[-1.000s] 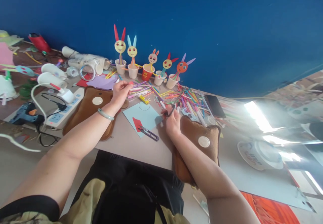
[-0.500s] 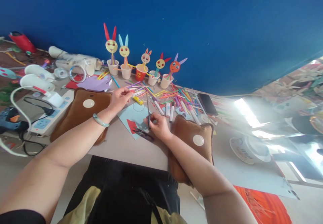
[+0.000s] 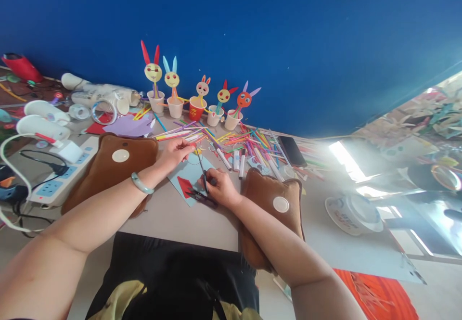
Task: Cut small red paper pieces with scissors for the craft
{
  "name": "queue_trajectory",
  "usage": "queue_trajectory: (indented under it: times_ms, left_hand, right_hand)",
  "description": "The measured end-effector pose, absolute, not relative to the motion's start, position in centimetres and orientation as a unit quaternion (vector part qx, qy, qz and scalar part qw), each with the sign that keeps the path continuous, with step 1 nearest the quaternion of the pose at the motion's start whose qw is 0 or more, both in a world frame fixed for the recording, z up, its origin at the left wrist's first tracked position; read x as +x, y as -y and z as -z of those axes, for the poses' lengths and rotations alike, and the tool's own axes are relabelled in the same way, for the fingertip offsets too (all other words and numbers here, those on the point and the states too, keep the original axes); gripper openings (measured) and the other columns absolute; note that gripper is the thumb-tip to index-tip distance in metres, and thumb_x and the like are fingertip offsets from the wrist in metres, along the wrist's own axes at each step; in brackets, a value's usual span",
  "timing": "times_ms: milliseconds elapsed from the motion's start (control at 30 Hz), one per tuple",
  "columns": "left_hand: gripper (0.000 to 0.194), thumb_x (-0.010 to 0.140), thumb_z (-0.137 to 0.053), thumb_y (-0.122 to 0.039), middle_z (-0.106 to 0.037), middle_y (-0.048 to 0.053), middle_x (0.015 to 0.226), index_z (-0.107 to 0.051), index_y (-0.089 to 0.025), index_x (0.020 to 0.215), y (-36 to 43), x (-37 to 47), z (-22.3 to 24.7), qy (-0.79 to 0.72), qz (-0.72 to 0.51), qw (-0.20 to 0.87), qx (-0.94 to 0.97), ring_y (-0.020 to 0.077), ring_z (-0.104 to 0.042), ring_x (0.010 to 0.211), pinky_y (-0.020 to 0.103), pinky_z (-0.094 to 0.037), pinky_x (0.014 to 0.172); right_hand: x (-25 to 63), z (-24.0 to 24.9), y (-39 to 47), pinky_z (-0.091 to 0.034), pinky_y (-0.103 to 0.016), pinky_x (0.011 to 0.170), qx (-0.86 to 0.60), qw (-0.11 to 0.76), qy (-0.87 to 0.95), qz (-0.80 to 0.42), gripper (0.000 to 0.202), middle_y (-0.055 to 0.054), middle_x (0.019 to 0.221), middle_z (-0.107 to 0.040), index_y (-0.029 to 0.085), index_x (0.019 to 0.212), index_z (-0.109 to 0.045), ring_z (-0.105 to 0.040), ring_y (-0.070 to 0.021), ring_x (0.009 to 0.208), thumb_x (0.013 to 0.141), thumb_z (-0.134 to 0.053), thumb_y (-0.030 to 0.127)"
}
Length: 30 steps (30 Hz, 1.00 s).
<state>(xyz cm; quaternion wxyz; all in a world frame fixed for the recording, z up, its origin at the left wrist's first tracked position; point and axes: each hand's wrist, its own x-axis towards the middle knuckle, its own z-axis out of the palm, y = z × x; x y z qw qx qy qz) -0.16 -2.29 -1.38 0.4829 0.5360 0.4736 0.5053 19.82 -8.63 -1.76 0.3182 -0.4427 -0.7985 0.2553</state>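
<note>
My left hand pinches a small red piece above the light blue sheet. In my right hand are dark scissors, their tips pointing up toward the red piece. Below my right hand a second pair of dark snips lies partly over a red scrap at the sheet's lower edge. Markers lie just beyond my right hand.
Several cups with paper rabbit faces line the blue wall. Coloured sticks are scattered before them. Brown cushions flank my hands. A power strip is at the left, a phone and a bowl at the right.
The scissors in my right hand have tilted left, and their tips have come close to the red piece in my left hand. The whole view has shifted slightly.
</note>
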Motion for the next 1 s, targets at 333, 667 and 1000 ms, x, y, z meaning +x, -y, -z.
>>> queue_trajectory:
  times_ms: [333, 667, 1000]
  left_hand:
    - [0.02, 0.072, -0.071, -0.034, -0.053, -0.004, 0.05, -0.063, -0.016, 0.069, 3.0, 0.4, 0.4, -0.473, -0.486, 0.527, 0.513, 0.0074, -0.045, 0.047, 0.022, -0.034, 0.048]
    - [0.016, 0.071, -0.069, -0.029, -0.052, -0.004, 0.049, -0.062, -0.016, 0.067, 3.3, 0.6, -0.1, -0.466, -0.488, 0.548, 0.495, 0.0077, -0.045, 0.047, 0.023, -0.034, 0.048]
    - [0.013, 0.069, -0.068, -0.028, -0.051, -0.003, 0.05, -0.063, -0.016, 0.067, 3.8, 1.0, -0.3, -0.461, -0.485, 0.556, 0.492, 0.0082, -0.046, 0.048, 0.023, -0.033, 0.047]
  right_hand:
    - [19.8, 1.6, 8.2, -0.044, -0.027, 0.064, -0.469, 0.346, 0.74, -0.335, 0.023, -0.001, 0.065, -0.062, 0.02, 0.069, -0.055, -0.055, -0.0149, 0.064, 0.084, -0.06, 0.036]
    - [19.7, 1.6, 7.8, -0.046, -0.031, 0.07, -0.474, 0.412, 0.715, -0.309, 0.02, -0.005, 0.078, -0.064, 0.021, 0.069, -0.053, -0.055, -0.0169, 0.071, 0.082, -0.061, 0.034]
    - [19.7, 1.2, 8.0, -0.045, -0.028, 0.065, -0.5, 0.407, 0.687, -0.335, 0.021, -0.002, 0.068, -0.061, 0.019, 0.067, -0.053, -0.052, -0.0148, 0.065, 0.081, -0.061, 0.033]
